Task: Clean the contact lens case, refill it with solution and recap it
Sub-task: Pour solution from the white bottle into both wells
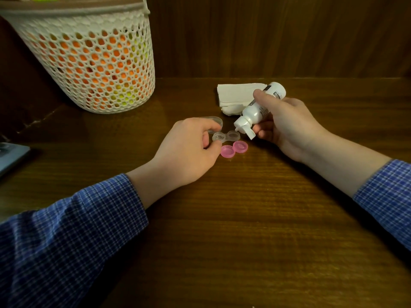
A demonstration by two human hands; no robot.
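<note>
Left hand [189, 150] pinches the clear case [70, 137] on the table [244, 218] beside two pink caps [234, 149]; right hand [287, 123] grips the tilted bottle [258, 110], nozzle just above the case.

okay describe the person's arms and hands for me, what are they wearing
Both arms wear a long-sleeved shirt in a small blue and white check. The left sleeve and the right sleeve are pushed up, leaving the forearms bare. The left hand and right hand are bare: no gloves, rings or watch visible.
</note>
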